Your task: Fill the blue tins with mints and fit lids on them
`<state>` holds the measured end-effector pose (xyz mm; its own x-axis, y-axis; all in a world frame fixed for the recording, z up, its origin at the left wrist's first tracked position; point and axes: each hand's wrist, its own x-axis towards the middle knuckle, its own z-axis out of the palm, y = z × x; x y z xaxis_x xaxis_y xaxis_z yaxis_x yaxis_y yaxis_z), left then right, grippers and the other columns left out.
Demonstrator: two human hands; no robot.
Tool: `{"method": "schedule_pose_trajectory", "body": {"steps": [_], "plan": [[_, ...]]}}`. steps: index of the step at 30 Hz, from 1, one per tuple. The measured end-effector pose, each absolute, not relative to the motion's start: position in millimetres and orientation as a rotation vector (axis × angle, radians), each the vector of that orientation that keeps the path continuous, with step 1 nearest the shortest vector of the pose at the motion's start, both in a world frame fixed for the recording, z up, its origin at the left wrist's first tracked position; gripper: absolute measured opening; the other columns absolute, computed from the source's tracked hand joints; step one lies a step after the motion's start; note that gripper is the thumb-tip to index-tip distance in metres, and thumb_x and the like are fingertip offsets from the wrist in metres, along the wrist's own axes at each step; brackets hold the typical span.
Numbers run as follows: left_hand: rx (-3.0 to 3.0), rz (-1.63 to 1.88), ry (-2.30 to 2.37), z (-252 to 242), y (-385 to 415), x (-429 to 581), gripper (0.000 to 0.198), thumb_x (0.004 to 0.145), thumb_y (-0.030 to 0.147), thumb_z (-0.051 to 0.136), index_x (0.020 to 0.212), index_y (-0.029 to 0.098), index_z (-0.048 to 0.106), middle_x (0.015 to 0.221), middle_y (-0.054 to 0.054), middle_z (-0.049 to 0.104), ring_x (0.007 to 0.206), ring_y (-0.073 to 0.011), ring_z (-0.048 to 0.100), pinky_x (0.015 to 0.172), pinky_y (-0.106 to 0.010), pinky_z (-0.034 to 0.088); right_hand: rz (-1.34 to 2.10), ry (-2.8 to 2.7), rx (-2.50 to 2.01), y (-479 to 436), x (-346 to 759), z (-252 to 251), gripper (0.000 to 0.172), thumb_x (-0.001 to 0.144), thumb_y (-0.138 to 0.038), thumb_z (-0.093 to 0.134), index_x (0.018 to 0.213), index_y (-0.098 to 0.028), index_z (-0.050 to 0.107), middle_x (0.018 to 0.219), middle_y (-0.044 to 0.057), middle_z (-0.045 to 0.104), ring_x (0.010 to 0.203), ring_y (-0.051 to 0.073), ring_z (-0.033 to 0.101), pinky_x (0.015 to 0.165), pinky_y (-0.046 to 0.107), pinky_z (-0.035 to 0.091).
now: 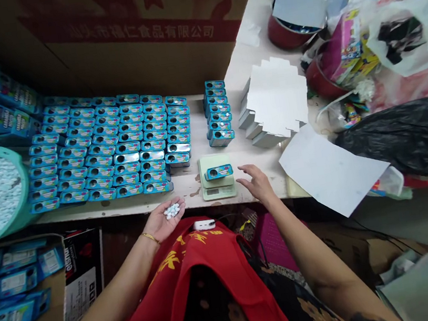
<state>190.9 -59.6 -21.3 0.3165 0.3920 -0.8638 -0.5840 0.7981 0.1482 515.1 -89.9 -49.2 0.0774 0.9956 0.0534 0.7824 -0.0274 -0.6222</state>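
Note:
My left hand point(162, 222) is turned palm up in front of the table edge, holding a small heap of pale blue-white candies point(172, 210). My right hand point(257, 183) hovers just right of a small pale green scale point(219, 190). Its thumb and fingers are apart, and nothing is in them. On the scale's platform lies a small blue candy tin point(219, 172), apart from my right fingertips. The scale's display is too small to read.
Rows of blue tins point(97, 161) fill the table's left side, with a shorter column point(218, 112) further right. A teal basin point(25, 208) holds many candies. White cut cardboard point(278, 93) is stacked at right, beside a loose white sheet point(329, 168). A large carton point(137, 65) stands behind.

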Motion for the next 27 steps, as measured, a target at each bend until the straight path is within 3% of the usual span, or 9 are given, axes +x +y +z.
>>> {"method": "schedule_pose_trajectory", "body": {"steps": [9, 19, 24, 27], "plan": [[-0.182, 0.631, 1.053, -20, -53, 202, 0.022, 0.078, 0.012, 0.044, 0.093, 0.005, 0.059, 0.088, -0.016, 0.065, 0.086, -0.0211, 0.061, 0.075, -0.032, 0.051, 0.798, -1.577, -1.757, -76, 508, -66, 0.049, 0.067, -0.03, 0.062, 0.113, -0.02, 0.047, 0.109, 0.008, 0.054, 0.095, 0.019, 0.052, 0.081, 0.036, 0.043], [-0.19, 0.613, 1.07, -16, -47, 214, 0.021, 0.077, 0.012, 0.047, 0.093, 0.005, 0.059, 0.087, -0.016, 0.065, 0.086, -0.0218, 0.061, 0.075, -0.033, 0.051, 1.012, -1.492, -1.69, -59, 495, -73, 0.051, 0.065, -0.025, 0.06, 0.113, -0.022, 0.046, 0.111, 0.005, 0.053, 0.101, 0.019, 0.05, 0.084, 0.036, 0.041], [-0.165, 0.6, 1.036, -13, -46, 217, 0.022, 0.077, 0.012, 0.046, 0.093, 0.005, 0.059, 0.092, -0.017, 0.064, 0.09, -0.0228, 0.06, 0.078, -0.034, 0.05, 0.792, -1.658, -1.669, -68, 496, -34, 0.056, 0.066, -0.032, 0.064, 0.116, -0.02, 0.042, 0.114, 0.008, 0.05, 0.104, 0.022, 0.046, 0.086, 0.039, 0.04], [-0.148, 0.576, 0.96, -8, -45, 228, 0.023, 0.077, 0.013, 0.047, 0.095, 0.005, 0.059, 0.095, -0.017, 0.064, 0.094, -0.0232, 0.058, 0.08, -0.035, 0.048, 0.623, -1.849, -1.575, -78, 470, 6, 0.044, 0.074, -0.03, 0.057, 0.115, -0.02, 0.044, 0.109, 0.008, 0.051, 0.104, 0.021, 0.044, 0.09, 0.038, 0.037]]}}
